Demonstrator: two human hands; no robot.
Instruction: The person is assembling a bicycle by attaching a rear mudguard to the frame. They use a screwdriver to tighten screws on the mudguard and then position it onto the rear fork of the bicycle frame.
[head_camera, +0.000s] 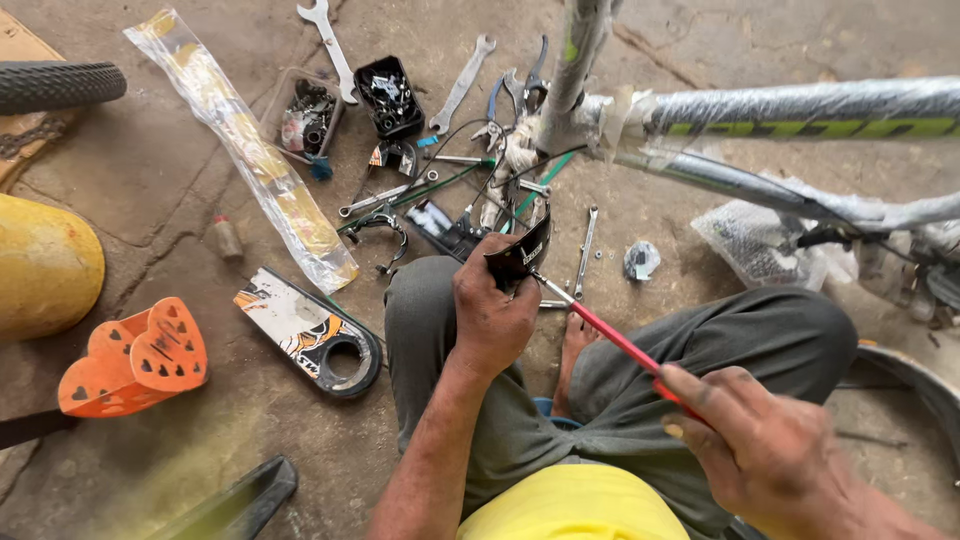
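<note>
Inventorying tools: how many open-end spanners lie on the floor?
2 clear ones: a spanner at top centre beside the black parts tray, and another spanner right of that tray. More may hide in the tool clutter under the bike frame.

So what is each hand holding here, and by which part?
The left hand grips a small black curved part by its lower end. The right hand holds a red-handled screwdriver by its handle.

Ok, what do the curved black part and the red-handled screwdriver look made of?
Curved black part in the left hand: thin matte plastic, by its look. Screwdriver in the right hand: bright bare metal shaft, glossy red handle, probably plastic.
</note>
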